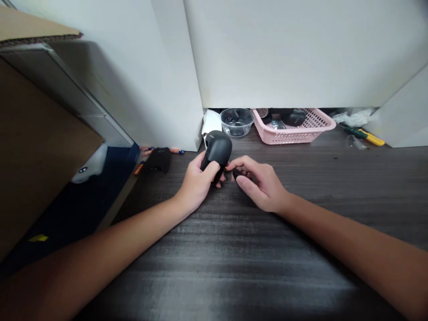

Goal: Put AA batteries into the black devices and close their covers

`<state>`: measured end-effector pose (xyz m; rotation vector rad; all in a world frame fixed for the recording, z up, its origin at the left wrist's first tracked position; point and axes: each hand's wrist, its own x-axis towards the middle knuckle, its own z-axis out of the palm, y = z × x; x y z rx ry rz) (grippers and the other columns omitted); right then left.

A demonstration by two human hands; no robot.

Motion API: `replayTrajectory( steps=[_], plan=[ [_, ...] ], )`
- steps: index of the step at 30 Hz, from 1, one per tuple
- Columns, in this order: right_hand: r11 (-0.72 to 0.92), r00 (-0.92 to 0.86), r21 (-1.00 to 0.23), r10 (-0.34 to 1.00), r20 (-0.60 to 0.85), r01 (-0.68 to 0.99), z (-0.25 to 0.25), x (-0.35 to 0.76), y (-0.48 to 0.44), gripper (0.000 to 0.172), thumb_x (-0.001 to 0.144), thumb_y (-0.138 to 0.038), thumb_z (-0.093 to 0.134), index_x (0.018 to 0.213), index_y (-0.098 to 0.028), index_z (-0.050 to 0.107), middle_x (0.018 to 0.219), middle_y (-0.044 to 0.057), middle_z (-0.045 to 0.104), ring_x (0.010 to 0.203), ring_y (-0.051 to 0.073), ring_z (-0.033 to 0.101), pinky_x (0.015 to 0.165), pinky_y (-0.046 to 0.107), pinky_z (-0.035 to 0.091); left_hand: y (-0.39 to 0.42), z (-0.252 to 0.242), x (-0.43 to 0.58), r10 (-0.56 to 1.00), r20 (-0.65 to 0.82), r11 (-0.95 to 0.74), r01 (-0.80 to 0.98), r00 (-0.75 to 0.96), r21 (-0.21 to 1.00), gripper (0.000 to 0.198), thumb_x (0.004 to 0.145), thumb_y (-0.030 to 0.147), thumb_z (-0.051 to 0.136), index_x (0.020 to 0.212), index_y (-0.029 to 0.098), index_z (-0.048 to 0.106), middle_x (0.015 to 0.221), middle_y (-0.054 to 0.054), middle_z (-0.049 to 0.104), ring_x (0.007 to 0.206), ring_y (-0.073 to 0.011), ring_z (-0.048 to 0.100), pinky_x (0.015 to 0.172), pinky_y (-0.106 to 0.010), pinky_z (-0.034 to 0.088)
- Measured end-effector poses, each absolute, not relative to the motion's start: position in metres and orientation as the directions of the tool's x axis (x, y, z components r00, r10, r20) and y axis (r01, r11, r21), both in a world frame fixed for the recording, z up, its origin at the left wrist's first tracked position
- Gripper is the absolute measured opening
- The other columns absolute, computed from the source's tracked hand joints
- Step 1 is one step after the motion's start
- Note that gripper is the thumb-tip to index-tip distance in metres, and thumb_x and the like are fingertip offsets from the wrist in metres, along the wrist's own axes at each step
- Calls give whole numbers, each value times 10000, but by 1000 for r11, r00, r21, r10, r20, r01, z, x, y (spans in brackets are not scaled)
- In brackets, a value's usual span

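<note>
My left hand is wrapped round a black, rounded device with a smooth shell, shaped like a computer mouse, held tilted above the dark surface. Its thumb presses on the near part, and the underside is hidden. Close by on the right, my right hand pinches a small dark piece between thumb and fingers; I cannot make out its kind. A bit of orange shows by the right index fingertip, between the two hands.
Orange batteries lie around a black object at the left. Behind the hands stand a clear plastic bowl and a pink basket of dark items. A yellow-handled tool lies right; white panels rise behind, a cardboard box left.
</note>
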<state>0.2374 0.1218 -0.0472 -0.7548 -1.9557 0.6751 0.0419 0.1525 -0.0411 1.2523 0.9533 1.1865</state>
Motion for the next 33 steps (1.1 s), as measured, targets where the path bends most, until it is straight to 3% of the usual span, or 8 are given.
replayTrajectory(
  steps=[3, 8, 11, 14, 17, 22, 27, 33],
  plan=[
    [624, -303, -763, 770, 562, 170, -50, 237, 124, 208, 1105, -392, 504, 1230, -239, 569, 941, 5, 733, 750, 145, 657, 727, 298, 506, 152, -42, 40, 968, 112, -83, -135, 226, 987, 106, 811, 221, 673, 914, 203, 658, 641, 18, 648, 565, -157, 596, 497, -262, 468],
    [630, -222, -756, 774, 593, 179, -53, 234, 128, 309, 1094, -394, 549, 1365, -244, 546, 940, 4, 682, 746, 139, 642, 701, 296, 529, 155, -45, 38, 952, 121, -30, -308, 280, 951, 249, 792, 236, 661, 1038, 203, 687, 793, -5, 707, 747, -197, 673, 609, -284, 534],
    [625, -192, -752, 781, 595, 212, -53, 232, 129, 318, 1032, -390, 666, 1302, -247, 579, 1020, 27, 696, 798, 152, 683, 742, 316, 584, 158, -45, 41, 968, 23, 70, -352, 252, 933, 291, 892, 422, 639, 1039, 186, 726, 900, -51, 766, 894, -245, 726, 700, -315, 578],
    [651, -150, -714, 757, 636, 259, -52, 229, 128, 299, 944, -381, 778, 1132, -248, 587, 1083, 52, 677, 929, 195, 701, 810, 357, 616, 160, -41, 44, 973, -60, 141, -365, 224, 920, 499, 984, 642, 550, 1056, 192, 754, 985, -82, 800, 1022, -282, 746, 827, -361, 607],
    [741, -192, -591, 661, 725, 320, -49, 227, 126, 326, 895, -338, 827, 1083, -259, 573, 1160, 80, 671, 1084, 242, 681, 890, 405, 612, 160, -35, 43, 963, -108, 197, -371, 247, 907, 566, 1012, 711, 499, 1122, 220, 760, 1024, -81, 807, 1075, -287, 745, 875, -378, 614],
    [806, -298, -447, 569, 766, 389, -48, 226, 122, 337, 908, -321, 811, 1119, -280, 551, 1242, 97, 648, 1188, 272, 664, 1019, 479, 583, 160, -31, 40, 937, -178, 285, -362, 300, 887, 664, 987, 800, 444, 1106, 235, 771, 986, -93, 802, 1052, -316, 756, 797, -395, 632],
    [774, -322, -470, 614, 721, 425, -51, 226, 124, 312, 930, -325, 774, 1129, -283, 537, 1249, 87, 631, 1209, 270, 644, 1033, 473, 571, 159, -29, 42, 966, -125, 202, -361, 225, 911, 665, 965, 815, 478, 1034, 223, 771, 937, -91, 796, 1031, -296, 757, 810, -373, 626],
    [733, -418, -540, 680, 603, 414, -52, 224, 128, 306, 917, -290, 768, 1100, -266, 524, 1188, 81, 591, 1184, 258, 625, 954, 414, 576, 159, -28, 44, 954, -183, 266, -388, 237, 883, 567, 999, 712, 535, 1074, 202, 771, 952, -93, 796, 1021, -282, 753, 830, -364, 622]
  ],
)
